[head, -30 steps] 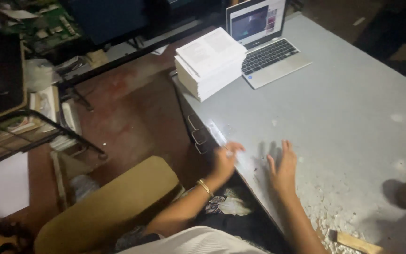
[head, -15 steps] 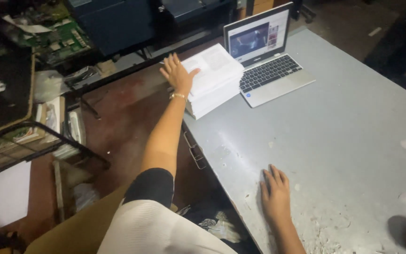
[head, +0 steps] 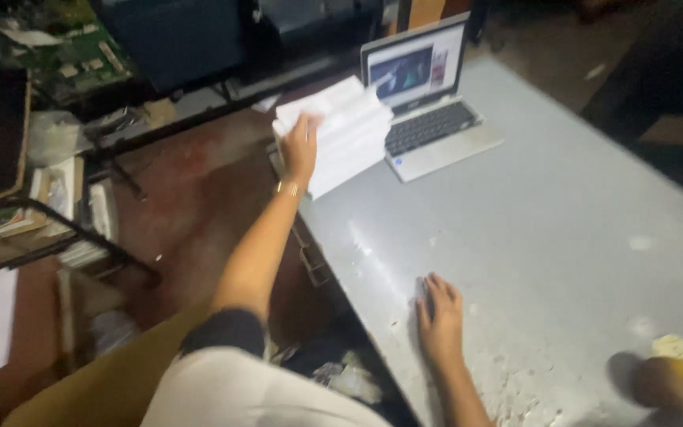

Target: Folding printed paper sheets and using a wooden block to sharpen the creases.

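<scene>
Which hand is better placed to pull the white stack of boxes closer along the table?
Left. The left hand is already on the white stack beside the laptop; the right hand lies flat on the grey table, well short of it.

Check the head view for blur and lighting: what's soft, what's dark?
Head view: the left hand and the white paper stack smear with motion blur; the right hand on the grey table is sharper. The laptop screen glows bright, the top background sits in deep shadow.
</scene>
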